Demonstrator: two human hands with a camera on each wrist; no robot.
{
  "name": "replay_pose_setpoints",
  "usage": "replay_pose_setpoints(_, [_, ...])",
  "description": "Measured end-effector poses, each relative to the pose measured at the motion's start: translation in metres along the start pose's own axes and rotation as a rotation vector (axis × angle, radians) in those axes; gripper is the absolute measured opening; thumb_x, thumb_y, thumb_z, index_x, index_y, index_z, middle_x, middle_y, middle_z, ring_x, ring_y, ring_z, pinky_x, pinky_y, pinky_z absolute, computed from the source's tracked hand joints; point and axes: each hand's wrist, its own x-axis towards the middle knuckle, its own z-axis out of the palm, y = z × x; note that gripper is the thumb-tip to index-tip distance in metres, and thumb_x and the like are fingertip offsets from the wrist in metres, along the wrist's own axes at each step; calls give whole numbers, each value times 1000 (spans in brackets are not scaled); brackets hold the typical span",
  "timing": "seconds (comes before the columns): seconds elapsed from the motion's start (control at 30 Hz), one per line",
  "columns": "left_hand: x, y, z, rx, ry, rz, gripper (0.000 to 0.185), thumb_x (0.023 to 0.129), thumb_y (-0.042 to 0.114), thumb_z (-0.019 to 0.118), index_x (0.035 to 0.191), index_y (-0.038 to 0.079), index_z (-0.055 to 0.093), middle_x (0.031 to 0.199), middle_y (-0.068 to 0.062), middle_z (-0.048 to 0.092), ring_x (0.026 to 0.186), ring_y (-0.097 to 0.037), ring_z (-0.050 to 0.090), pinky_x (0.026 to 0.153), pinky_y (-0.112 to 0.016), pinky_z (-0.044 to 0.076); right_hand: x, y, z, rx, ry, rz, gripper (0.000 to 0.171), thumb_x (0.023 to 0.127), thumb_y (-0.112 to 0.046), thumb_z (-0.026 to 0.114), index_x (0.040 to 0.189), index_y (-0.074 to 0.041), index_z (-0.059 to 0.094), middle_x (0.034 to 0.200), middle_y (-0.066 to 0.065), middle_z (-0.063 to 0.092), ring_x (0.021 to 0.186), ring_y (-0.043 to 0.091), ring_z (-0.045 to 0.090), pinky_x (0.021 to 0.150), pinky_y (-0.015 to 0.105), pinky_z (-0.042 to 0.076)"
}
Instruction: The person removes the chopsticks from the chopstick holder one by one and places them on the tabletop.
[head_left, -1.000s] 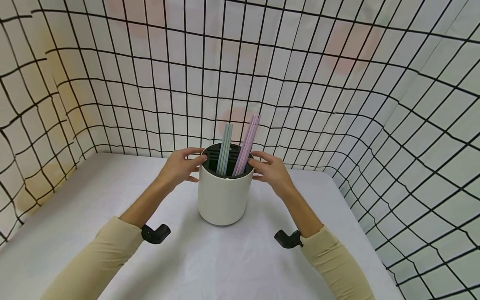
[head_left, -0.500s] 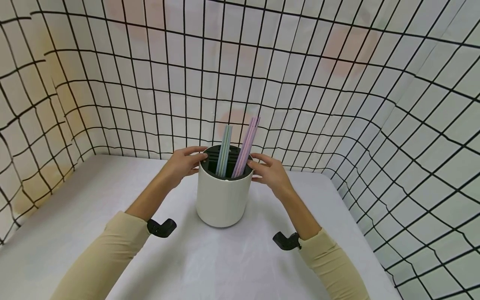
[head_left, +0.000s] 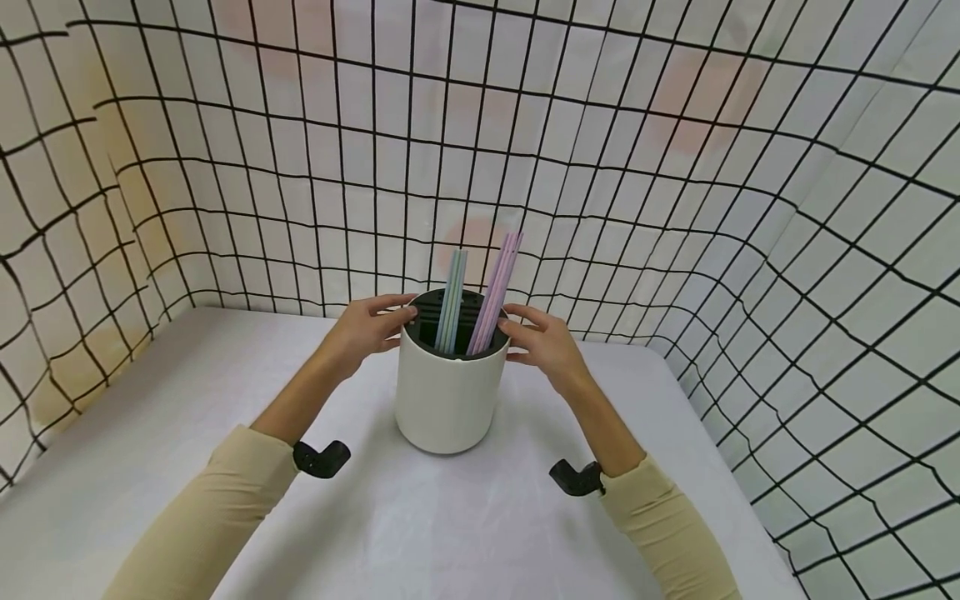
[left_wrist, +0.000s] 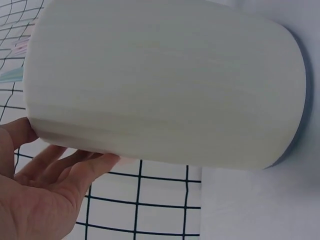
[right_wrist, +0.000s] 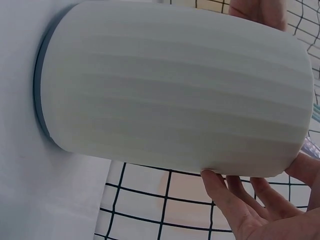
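Upright white ribbed cylindrical holder (head_left: 451, 392) sandwiched between left hand (head_left: 365, 332) and right hand (head_left: 546, 342), equally close; relaxed, barely spread fingers touching the rim, not gripping.

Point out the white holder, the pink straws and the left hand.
holder (head_left: 450, 400), head view, front of its white wall.
pink straws (head_left: 501, 279), head view, mid-length above the rim.
left hand (head_left: 365, 331), head view, back of the hand.
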Motion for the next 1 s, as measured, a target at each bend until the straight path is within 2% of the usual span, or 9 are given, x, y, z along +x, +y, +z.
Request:
replay_pose_setpoints(0.33, [1,-2,2,12,7,7,49,103,31,62,149,17,52,151,-10,52,137,-27,54,108,-41,53,0,4,-3,2,-6,-13,50,100,-28,67,146,-11,55,137,17,63,116,33,66,98,44,60])
replay_pose_setpoints(0.53, [1,-2,1,40,9,23,50,103,32,62,149,17,52,149,-10,54,136,-27,55,105,-41,55,0,-1,-3,-1,13,-20,46,98,-25,70,141,-9,59,131,16,67,114,25,69,96,39,61])
replay_pose_setpoints(0.7, [0,-1,0,43,15,15,50,102,33,63,149,18,53,147,-9,56,134,-26,57,104,-40,56,-3,-14,-6,18,50,-74,45,96,-22,73,137,-8,61,127,15,69,112,25,69,97,37,61])
replay_pose_setpoints(0.87, [1,-1,0,34,16,12,49,102,32,63,148,18,54,145,-10,57,133,-26,58,102,-40,58,-8,-30,-9,-4,76,-154,41,95,-19,73,132,-5,63,123,18,70,110,29,69,100,42,59])
replay_pose_setpoints(1.0, [1,-1,0,34,14,12,49,103,32,63,148,17,54,145,-10,57,133,-26,58,101,-40,58,-9,-38,-7,-4,62,-172,41,95,-18,73,131,-2,62,121,18,71,110,31,70,101,37,59])
